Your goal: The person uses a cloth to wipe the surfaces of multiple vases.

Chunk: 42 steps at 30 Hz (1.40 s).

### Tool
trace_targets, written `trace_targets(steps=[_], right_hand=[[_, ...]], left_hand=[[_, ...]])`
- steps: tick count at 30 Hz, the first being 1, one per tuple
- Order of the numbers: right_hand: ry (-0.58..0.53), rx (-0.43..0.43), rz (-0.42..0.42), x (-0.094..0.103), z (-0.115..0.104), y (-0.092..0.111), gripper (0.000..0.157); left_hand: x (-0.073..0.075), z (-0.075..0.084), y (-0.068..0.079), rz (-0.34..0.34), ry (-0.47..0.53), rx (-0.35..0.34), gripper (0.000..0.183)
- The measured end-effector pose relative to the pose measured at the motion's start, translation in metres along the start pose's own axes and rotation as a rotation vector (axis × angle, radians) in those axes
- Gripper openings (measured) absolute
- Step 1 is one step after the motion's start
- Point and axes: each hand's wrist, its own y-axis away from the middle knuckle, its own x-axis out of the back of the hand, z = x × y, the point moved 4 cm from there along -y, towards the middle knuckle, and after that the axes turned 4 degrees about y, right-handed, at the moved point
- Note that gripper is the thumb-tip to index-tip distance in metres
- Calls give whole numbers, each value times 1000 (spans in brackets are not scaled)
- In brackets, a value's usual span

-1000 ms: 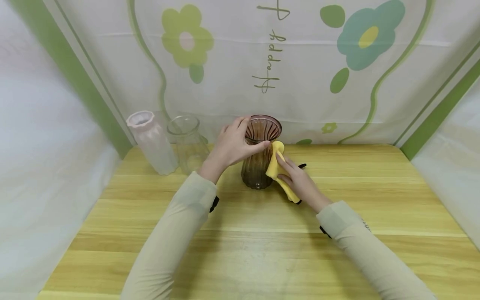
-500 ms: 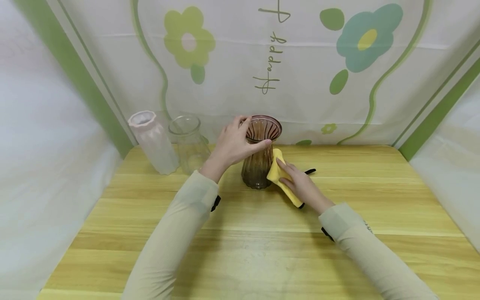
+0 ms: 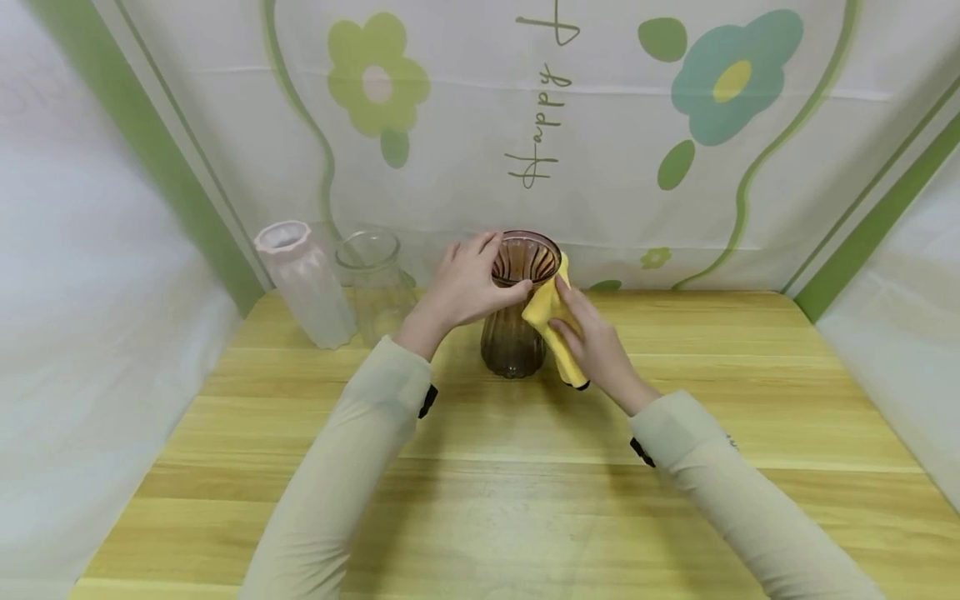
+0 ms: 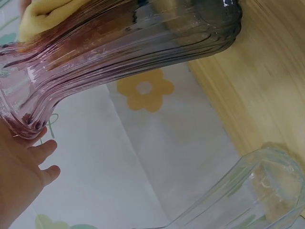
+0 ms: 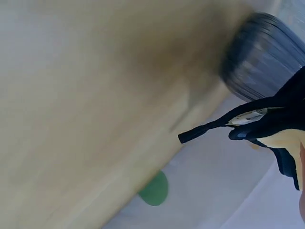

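Observation:
A ribbed glass vase (image 3: 513, 342), pinkish at the flared rim and smoky brown below, stands upright on the wooden table. My left hand (image 3: 468, 283) grips it at the rim and neck, thumb across the front and fingers at the far left side. In the left wrist view some of those fingers (image 4: 43, 152) show by the pink rim. A yellow cloth (image 3: 555, 333) with a black edge is bunched in my right hand (image 3: 596, 342), which presses it to the vase's right side just under the rim. The cloth's dark side and strap (image 5: 205, 131) show in the right wrist view.
Left of the vase stand a clear glass vase (image 3: 375, 292) and a pale pink-white vase (image 3: 307, 292) with a scalloped rim. Behind the wooden table (image 3: 510, 517) hangs a white curtain (image 3: 465, 108) printed with flowers; white sheets border both sides.
The right hand with the cloth went slightly down the vase's right side, then came back up to just under the rim. The left hand and the vase have barely moved.

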Motion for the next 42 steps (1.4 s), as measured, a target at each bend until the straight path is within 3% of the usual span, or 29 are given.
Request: trace_targets(steps=[6,9,12,19,22,26,32,42], right_hand=[[102,112,-41,-5,4,1,79],[133,141,-79,-11,8,7,75],[153,109,-156,-13,14,15,66],[201,-71,-473,-23,31,39,65],[205,-92,-514,-26,36,45,66],[219,-26,-440,-28,35,45,64],[251,104,-241,-23,27,38,59],[63,6,9,2,8,-6,63]], left_hand=[[-2,0,-1,-12,11,10,93],[-3,0,-2,-8,35,26,98],[-4,0,-2,-1,56,37,99],[-5,-3,-3,10,56,45,98],[-5,-4,-3,23,59,48,97],[-5,-4,-3,49,44,34,93],[-5,-5,-1,44,6,27,89],[-2,-5,-2,11,28,-7,83]])
